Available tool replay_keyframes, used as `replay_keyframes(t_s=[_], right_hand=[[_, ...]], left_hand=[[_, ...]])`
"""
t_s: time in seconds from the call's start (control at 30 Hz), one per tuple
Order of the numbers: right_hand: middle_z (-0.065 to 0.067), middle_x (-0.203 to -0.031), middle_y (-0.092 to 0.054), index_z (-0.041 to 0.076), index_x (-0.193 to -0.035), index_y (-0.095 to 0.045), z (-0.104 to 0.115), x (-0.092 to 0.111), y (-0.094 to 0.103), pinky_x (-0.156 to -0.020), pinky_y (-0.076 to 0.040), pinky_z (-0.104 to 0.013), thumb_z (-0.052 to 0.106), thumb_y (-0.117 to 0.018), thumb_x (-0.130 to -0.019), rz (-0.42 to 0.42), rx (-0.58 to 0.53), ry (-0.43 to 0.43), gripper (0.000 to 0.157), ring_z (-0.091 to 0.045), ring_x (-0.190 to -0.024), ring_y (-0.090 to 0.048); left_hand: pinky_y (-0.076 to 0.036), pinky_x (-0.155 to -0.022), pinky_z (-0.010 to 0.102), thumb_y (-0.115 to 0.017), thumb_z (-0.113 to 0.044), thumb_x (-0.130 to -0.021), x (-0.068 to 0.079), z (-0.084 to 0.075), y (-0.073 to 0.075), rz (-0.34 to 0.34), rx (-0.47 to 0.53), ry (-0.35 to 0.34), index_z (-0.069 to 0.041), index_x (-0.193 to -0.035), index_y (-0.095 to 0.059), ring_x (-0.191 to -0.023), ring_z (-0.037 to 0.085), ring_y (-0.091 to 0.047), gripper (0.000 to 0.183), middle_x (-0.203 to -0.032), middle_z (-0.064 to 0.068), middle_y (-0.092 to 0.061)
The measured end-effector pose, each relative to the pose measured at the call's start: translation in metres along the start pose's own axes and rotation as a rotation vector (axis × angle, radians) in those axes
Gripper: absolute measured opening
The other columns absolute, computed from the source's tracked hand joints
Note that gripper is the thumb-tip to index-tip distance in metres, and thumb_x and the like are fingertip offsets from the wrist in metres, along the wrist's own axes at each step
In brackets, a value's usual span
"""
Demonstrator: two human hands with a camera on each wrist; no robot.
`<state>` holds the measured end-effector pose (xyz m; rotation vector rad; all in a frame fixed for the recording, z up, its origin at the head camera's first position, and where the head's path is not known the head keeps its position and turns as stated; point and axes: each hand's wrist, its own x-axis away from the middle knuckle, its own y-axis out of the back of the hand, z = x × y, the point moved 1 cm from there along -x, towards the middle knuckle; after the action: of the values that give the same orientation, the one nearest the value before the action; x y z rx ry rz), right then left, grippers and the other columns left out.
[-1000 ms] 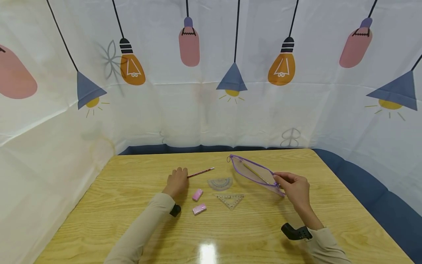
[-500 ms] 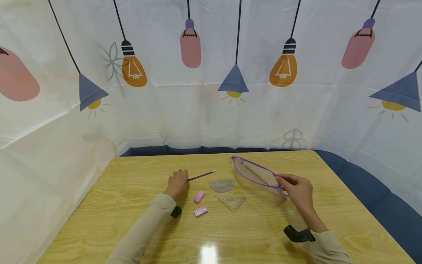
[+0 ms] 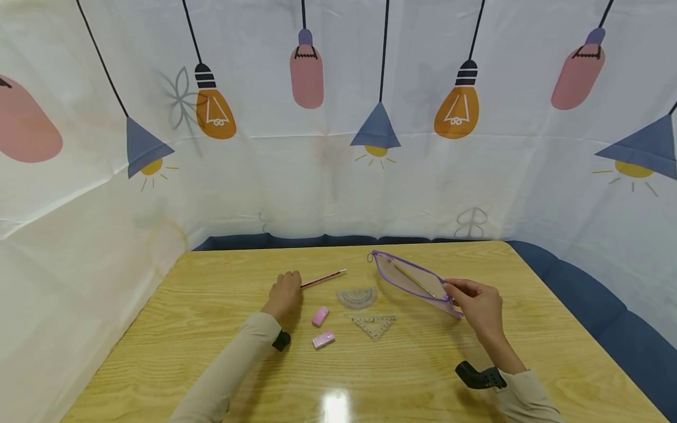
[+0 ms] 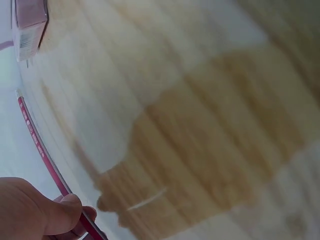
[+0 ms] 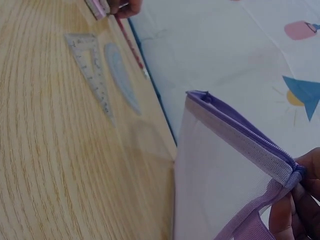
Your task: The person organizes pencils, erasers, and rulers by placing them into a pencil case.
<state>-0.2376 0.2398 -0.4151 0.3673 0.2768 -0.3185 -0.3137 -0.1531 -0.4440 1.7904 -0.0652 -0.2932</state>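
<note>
My left hand [image 3: 285, 294] pinches a red pencil [image 4: 37, 140] between thumb and fingers near one end; its white-tipped end points to the back right. My right hand [image 3: 476, 305] grips the near corner of a mesh zipper pouch [image 3: 409, 279] with purple edging, beside the zipper end [image 5: 292, 170]. The pouch's mouth gapes, and a yellow pencil [image 3: 412, 279] lies inside. On the table between the hands are a clear protractor [image 3: 357, 298], a clear set square [image 3: 373, 326] and two pink erasers, one farther back [image 3: 320, 316] and one nearer [image 3: 324, 339].
The wooden table [image 3: 211, 352] has a white curtain [image 3: 296, 188] printed with lamps behind it. Dark blue seating [image 3: 592, 294] runs along the right side and the back. Each wrist carries a black camera mount, one being the right mount [image 3: 478, 376].
The red pencil's far end has tilted up slightly in my left hand. My right hand and the pouch stay almost still; the head view has shifted slightly.
</note>
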Motion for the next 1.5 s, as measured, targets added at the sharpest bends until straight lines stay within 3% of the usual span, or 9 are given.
replay_keyframes(t_s=[0.23, 0.7, 0.97, 1.5], right_hand=[[-0.008, -0.089, -0.072, -0.003, -0.102, -0.074, 0.001, 0.0, 0.0, -0.062, -0.055, -0.024, 0.02, -0.073, -0.088, 0.0, -0.015, 0.002, 0.027, -0.01, -0.069, -0.066], [-0.007, -0.088, -0.072, -0.003, -0.102, -0.074, 0.002, 0.001, 0.0, -0.062, -0.054, -0.024, 0.021, -0.074, -0.088, 0.006, -0.02, -0.014, 0.027, -0.01, -0.069, -0.065], [-0.007, -0.087, -0.072, -0.003, -0.102, -0.074, 0.002, 0.002, 0.0, -0.061, -0.054, -0.024, 0.021, -0.074, -0.088, 0.002, -0.011, -0.017, 0.027, -0.009, -0.068, -0.065], [-0.009, -0.088, -0.072, -0.003, -0.102, -0.074, 0.002, 0.001, -0.001, -0.061, -0.054, -0.023, 0.02, -0.073, -0.089, 0.006, -0.001, 0.008, 0.026, -0.009, -0.069, -0.065]], left_hand=[[-0.049, -0.065, 0.047, -0.054, 0.008, -0.09, -0.003, 0.001, 0.0, -0.045, 0.02, -0.024, 0.003, -0.093, -0.051, -0.08, 0.033, -0.05, 0.006, -0.086, 0.017, -0.053], [-0.049, -0.065, 0.045, -0.054, 0.018, -0.088, 0.003, 0.003, 0.007, -0.073, 0.056, -0.098, 0.006, -0.092, -0.053, -0.078, 0.036, -0.051, 0.012, -0.084, 0.019, -0.052], [-0.05, -0.063, 0.049, -0.06, 0.007, -0.091, 0.003, 0.003, 0.011, -0.081, 0.025, -0.084, 0.003, -0.091, -0.055, -0.077, 0.037, -0.054, 0.007, -0.086, 0.019, -0.054], [-0.047, -0.064, 0.045, -0.063, 0.017, -0.083, 0.006, 0.005, 0.021, -0.093, 0.048, -0.112, 0.001, -0.088, -0.055, -0.073, 0.033, -0.05, 0.019, -0.082, 0.016, -0.051]])
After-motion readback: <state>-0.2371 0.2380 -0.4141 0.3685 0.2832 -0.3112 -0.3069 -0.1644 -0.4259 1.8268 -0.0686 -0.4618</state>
